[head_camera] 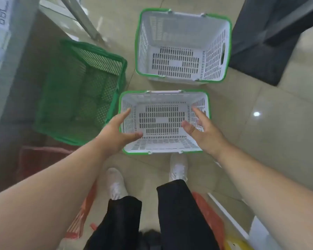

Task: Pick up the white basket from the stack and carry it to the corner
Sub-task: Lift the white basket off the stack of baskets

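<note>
Glossy beige floor tiles [260,141] are seen from above, w/ a ceiling light reflected at right. Three baskets are set on the floor: a near white basket [163,143] w/ green rim, directly ahead of the feet; a far white basket [181,40] of the same type just beyond it, apart by a narrow strip of tile; a green basket [79,92] to the left, tilted, its corner just beside the near one. A dark mat [264,42] is seen top right.

Both hands are held over the near white basket. Left hand [116,130] is spread wide at the left wall, thumb over the inside, fingers along the outside; right hand [202,129] is likewise spread at the right wall. Nothing is clasped yet; contact w/ the walls can't be told. White shoes [116,183] and black trousers [173,213] are seen below.
</note>
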### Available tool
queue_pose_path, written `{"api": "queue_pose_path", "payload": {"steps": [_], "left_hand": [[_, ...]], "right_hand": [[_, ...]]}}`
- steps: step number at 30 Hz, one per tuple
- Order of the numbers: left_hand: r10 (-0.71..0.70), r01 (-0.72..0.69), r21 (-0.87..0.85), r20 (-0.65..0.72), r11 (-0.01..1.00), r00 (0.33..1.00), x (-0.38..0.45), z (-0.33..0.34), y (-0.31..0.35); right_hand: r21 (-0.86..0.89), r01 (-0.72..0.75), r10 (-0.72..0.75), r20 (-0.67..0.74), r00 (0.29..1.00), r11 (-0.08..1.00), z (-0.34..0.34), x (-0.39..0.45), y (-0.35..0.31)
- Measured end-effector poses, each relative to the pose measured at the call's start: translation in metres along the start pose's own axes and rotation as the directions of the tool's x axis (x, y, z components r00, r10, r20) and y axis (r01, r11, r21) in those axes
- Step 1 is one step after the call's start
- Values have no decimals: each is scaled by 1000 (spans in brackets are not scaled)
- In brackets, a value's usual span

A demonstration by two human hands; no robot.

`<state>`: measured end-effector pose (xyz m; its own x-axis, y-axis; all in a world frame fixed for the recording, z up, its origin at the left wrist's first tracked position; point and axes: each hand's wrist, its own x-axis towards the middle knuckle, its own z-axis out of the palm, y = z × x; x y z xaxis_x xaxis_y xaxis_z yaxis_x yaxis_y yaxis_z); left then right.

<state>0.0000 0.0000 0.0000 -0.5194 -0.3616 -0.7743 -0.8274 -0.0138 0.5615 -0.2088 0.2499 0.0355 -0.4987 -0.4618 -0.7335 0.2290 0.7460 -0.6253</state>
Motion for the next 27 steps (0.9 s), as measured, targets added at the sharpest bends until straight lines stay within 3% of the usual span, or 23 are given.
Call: {"api": "queue_pose_path", "payload": {"steps": [3, 6, 13, 18, 22, 27], "left_hand": [[-90, 103, 149, -94, 983, 992, 45, 23, -39], [-223, 250, 183, -156, 951, 962, 76, 37, -77], [-234, 257, 110, -191, 960, 953, 119, 52, -114], [-234, 279, 194, -227, 940, 945, 125, 47, -112], [-198, 254, 293, -210, 922, 958, 103, 32, -100], [-188, 256, 287, -244, 923, 951, 54, 6, -55]], "right_hand": [[-82, -77, 70, -77, 995, 994, 8, 43, 51], [-46, -209, 195, -211, 958, 977, 11, 79, 98], [9, -268, 257, -322, 911, 963, 11, 133, 157], [326, -288, 390, -312, 867, 901, -2, 156, 145], [251, -265, 353, -441, 825, 931, -4, 137, 116], [253, -221, 318, -459, 830, 942, -25, 93, 68]]}}
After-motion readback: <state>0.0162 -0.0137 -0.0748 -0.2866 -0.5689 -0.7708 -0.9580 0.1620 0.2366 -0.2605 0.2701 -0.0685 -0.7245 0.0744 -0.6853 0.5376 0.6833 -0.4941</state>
